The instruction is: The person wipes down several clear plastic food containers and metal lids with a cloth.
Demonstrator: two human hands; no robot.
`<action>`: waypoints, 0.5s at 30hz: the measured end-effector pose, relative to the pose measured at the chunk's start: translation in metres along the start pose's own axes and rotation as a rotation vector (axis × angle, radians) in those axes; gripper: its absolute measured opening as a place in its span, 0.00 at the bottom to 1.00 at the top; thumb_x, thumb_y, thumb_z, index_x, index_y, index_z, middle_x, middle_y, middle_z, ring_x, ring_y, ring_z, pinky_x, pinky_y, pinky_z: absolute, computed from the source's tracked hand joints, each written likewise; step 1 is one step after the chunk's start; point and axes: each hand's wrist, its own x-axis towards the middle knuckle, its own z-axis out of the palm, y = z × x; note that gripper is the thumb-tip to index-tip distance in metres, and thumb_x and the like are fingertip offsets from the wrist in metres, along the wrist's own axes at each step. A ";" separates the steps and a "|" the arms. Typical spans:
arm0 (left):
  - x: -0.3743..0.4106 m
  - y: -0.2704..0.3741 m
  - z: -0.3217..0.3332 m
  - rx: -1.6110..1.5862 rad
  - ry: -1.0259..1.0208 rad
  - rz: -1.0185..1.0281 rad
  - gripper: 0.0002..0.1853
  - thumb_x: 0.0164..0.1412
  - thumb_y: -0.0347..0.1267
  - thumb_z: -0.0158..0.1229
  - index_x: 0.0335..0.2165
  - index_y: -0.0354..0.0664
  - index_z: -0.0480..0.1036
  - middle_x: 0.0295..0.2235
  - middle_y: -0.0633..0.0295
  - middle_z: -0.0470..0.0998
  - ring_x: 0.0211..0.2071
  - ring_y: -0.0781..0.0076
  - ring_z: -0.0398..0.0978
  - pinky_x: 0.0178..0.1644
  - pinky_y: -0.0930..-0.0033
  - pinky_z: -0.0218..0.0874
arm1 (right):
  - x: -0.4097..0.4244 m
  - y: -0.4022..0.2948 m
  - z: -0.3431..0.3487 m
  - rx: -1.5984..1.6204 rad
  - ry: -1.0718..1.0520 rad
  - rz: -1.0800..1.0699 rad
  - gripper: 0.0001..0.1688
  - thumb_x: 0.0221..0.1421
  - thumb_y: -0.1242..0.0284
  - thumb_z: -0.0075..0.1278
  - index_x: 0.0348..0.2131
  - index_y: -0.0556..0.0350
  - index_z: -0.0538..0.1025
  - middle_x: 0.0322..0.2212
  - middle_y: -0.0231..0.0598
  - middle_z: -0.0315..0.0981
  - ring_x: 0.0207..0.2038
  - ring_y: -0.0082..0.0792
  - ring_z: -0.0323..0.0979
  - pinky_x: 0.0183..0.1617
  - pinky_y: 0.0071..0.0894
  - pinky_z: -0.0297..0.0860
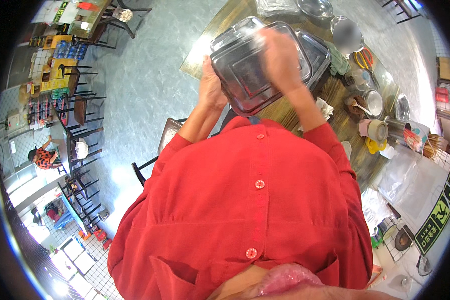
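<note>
My left hand [211,88] grips the near left edge of a rectangular clear plastic food container [243,78], tilted in front of my red shirt. The thumb lies along its side. My right hand [279,58] is blurred by movement over the container's right half. A white blur shows at its fingertips; whether that is a wipe or glare I cannot tell. Behind the held container, a second clear plastic container [320,56] rests at the wooden table [343,112]. A green cloth [337,62] lies beside that one.
Right of my hands are scissors [363,60], a plastic bottle [359,78], a crumpled tissue [324,108], a metal cup [374,103] and wooden skewers [432,145]. Metal bowls [315,8] stand at the far edge. Chairs [80,110] and a seated person [45,157] are off to the left.
</note>
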 end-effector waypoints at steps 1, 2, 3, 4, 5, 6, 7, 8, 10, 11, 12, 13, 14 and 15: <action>0.003 -0.001 -0.005 0.029 0.066 0.002 0.34 0.70 0.56 0.33 0.54 0.39 0.66 0.50 0.56 0.74 0.50 0.62 0.73 0.54 0.56 0.66 | 0.004 0.030 -0.004 -0.019 0.031 0.070 0.15 0.58 0.77 0.42 0.43 0.54 0.75 0.41 0.43 0.75 0.45 0.46 0.72 0.51 0.44 0.65; 0.005 -0.003 -0.007 0.022 0.056 0.005 0.34 0.70 0.56 0.34 0.54 0.39 0.66 0.50 0.56 0.74 0.50 0.62 0.73 0.54 0.56 0.67 | 0.011 0.043 -0.010 -0.041 0.065 0.142 0.14 0.58 0.77 0.42 0.42 0.56 0.75 0.40 0.45 0.76 0.44 0.47 0.72 0.50 0.44 0.66; 0.005 -0.005 -0.009 0.014 0.046 0.009 0.34 0.70 0.56 0.34 0.53 0.39 0.66 0.50 0.56 0.74 0.50 0.61 0.73 0.54 0.57 0.67 | 0.006 0.043 -0.009 0.002 0.083 0.187 0.14 0.57 0.76 0.41 0.42 0.59 0.74 0.39 0.47 0.76 0.42 0.51 0.72 0.47 0.45 0.68; 0.005 -0.003 -0.007 0.010 0.038 0.020 0.33 0.70 0.56 0.34 0.53 0.39 0.66 0.50 0.55 0.74 0.50 0.61 0.73 0.54 0.57 0.67 | 0.005 0.038 0.000 -0.065 0.113 0.094 0.15 0.57 0.76 0.42 0.42 0.59 0.75 0.38 0.47 0.76 0.41 0.51 0.73 0.47 0.44 0.68; 0.007 -0.004 -0.008 -0.010 0.043 0.050 0.32 0.70 0.55 0.35 0.53 0.38 0.67 0.49 0.55 0.74 0.49 0.62 0.74 0.53 0.58 0.68 | 0.004 0.017 0.008 -0.029 0.082 0.038 0.15 0.57 0.76 0.43 0.42 0.57 0.75 0.38 0.46 0.76 0.42 0.49 0.73 0.48 0.43 0.68; 0.009 -0.005 -0.010 0.002 0.047 0.050 0.32 0.70 0.54 0.36 0.53 0.38 0.66 0.49 0.55 0.75 0.49 0.62 0.74 0.52 0.58 0.68 | -0.002 -0.013 0.015 0.011 0.042 -0.015 0.15 0.56 0.75 0.44 0.42 0.56 0.76 0.37 0.46 0.76 0.42 0.47 0.73 0.50 0.43 0.67; 0.012 -0.006 -0.014 0.014 0.052 0.045 0.31 0.70 0.53 0.37 0.53 0.38 0.66 0.49 0.55 0.75 0.48 0.63 0.74 0.52 0.59 0.68 | -0.008 -0.047 0.020 0.040 0.035 -0.035 0.14 0.55 0.76 0.44 0.41 0.54 0.76 0.38 0.45 0.75 0.43 0.45 0.73 0.51 0.42 0.66; 0.016 -0.007 -0.017 0.025 0.054 0.043 0.31 0.70 0.53 0.38 0.53 0.38 0.66 0.49 0.55 0.75 0.48 0.63 0.74 0.51 0.59 0.68 | -0.011 -0.066 0.020 0.070 0.031 -0.058 0.15 0.53 0.77 0.45 0.41 0.53 0.76 0.38 0.44 0.75 0.44 0.42 0.72 0.53 0.40 0.65; 0.016 -0.008 -0.023 0.038 0.032 0.068 0.30 0.70 0.52 0.40 0.53 0.37 0.66 0.48 0.56 0.75 0.47 0.64 0.75 0.51 0.59 0.68 | -0.002 -0.044 0.024 0.008 -0.022 -0.071 0.13 0.52 0.74 0.47 0.39 0.50 0.77 0.39 0.38 0.74 0.45 0.40 0.70 0.51 0.44 0.62; 0.013 -0.006 -0.020 0.068 0.021 0.096 0.30 0.69 0.52 0.41 0.54 0.38 0.66 0.49 0.56 0.75 0.47 0.63 0.74 0.52 0.59 0.68 | 0.004 -0.030 0.020 -0.071 -0.060 -0.034 0.13 0.52 0.72 0.48 0.39 0.50 0.77 0.40 0.37 0.73 0.45 0.40 0.70 0.50 0.45 0.62; 0.010 -0.003 -0.014 0.100 0.008 0.127 0.31 0.69 0.53 0.41 0.54 0.38 0.65 0.49 0.56 0.75 0.48 0.63 0.74 0.53 0.58 0.67 | 0.013 -0.013 0.014 -0.151 -0.094 0.000 0.13 0.52 0.70 0.48 0.39 0.49 0.77 0.40 0.36 0.73 0.45 0.40 0.70 0.49 0.46 0.61; 0.007 -0.001 -0.010 0.102 0.003 0.126 0.30 0.69 0.52 0.42 0.54 0.37 0.65 0.49 0.56 0.74 0.48 0.64 0.74 0.52 0.59 0.67 | 0.022 0.012 0.013 -0.227 -0.058 0.045 0.13 0.53 0.68 0.48 0.38 0.50 0.77 0.39 0.36 0.73 0.44 0.40 0.70 0.49 0.46 0.60; 0.005 0.001 -0.008 0.113 0.012 0.130 0.29 0.69 0.50 0.42 0.53 0.37 0.67 0.48 0.56 0.75 0.46 0.64 0.75 0.51 0.60 0.68 | 0.024 0.031 0.009 -0.300 -0.025 0.092 0.13 0.53 0.66 0.49 0.38 0.50 0.77 0.39 0.36 0.73 0.43 0.41 0.69 0.48 0.47 0.59; 0.002 0.005 -0.006 0.124 0.021 0.134 0.27 0.70 0.49 0.43 0.51 0.36 0.68 0.46 0.57 0.76 0.45 0.64 0.75 0.50 0.61 0.68 | 0.023 0.037 -0.002 -0.262 -0.045 0.139 0.13 0.54 0.67 0.47 0.38 0.51 0.76 0.39 0.36 0.72 0.44 0.42 0.69 0.49 0.46 0.59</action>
